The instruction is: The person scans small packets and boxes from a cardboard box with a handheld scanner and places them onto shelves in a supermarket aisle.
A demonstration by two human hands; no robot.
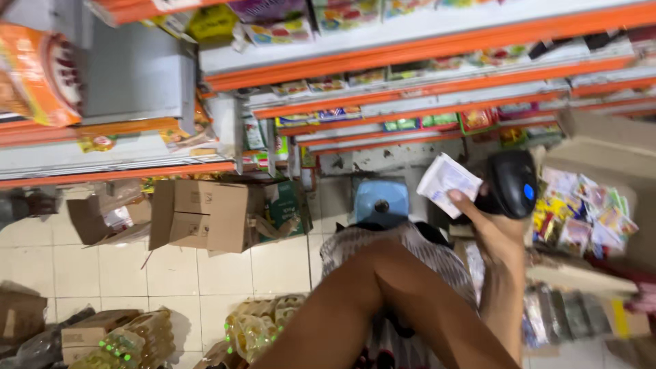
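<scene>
A black handheld scanner and a white paper slip were seen right of centre, both gripped by one hand, fingers clamped around them; which hand could not be determined. Cardboard boxes were noted on the tiled floor at left.

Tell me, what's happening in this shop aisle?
A person sits among shelves of packaged goods. One hand, which side I can't tell, holds a black scanner and a small white packet together, raised above the knee. An open box of colourful packets stands beside it. Cardboard boxes and packs of bottles lie on the tiled floor. The other hand isn't visible.
</scene>
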